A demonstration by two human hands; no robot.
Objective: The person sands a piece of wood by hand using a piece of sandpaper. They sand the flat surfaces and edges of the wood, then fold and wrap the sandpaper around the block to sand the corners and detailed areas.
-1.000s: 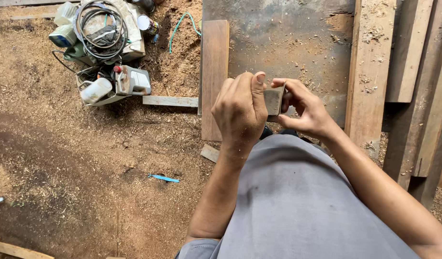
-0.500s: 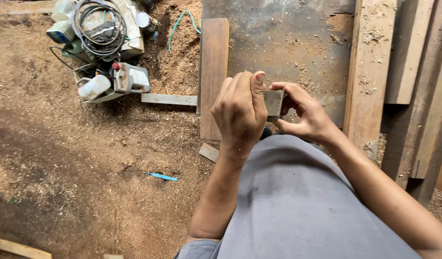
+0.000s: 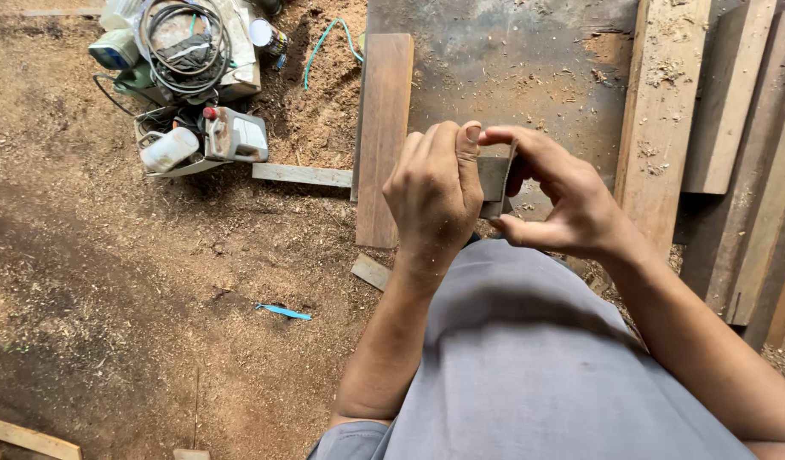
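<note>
A small grey flat piece [image 3: 494, 181], about palm-sized, is held up in front of me by both hands. My left hand [image 3: 433, 194] curls around its left side with the thumb on top. My right hand [image 3: 556, 198] pinches its right edge between thumb and fingers. Much of the piece is hidden behind my left fingers. My grey-clad leg [image 3: 529, 366] fills the lower middle of the view beneath the hands.
A brown plank [image 3: 384, 136] lies on the sawdust-covered ground beside a large grey sheet [image 3: 511, 60]. Several boards [image 3: 665, 111] lean at the right. A heap of tools, cables and cans [image 3: 184, 77] sits at the upper left. A blue scrap [image 3: 283, 312] lies on the dirt.
The hands and the grey piece stay together in almost the same pose; the view has shifted slightly, and the right fingers have adjusted a little on the piece's edge.
</note>
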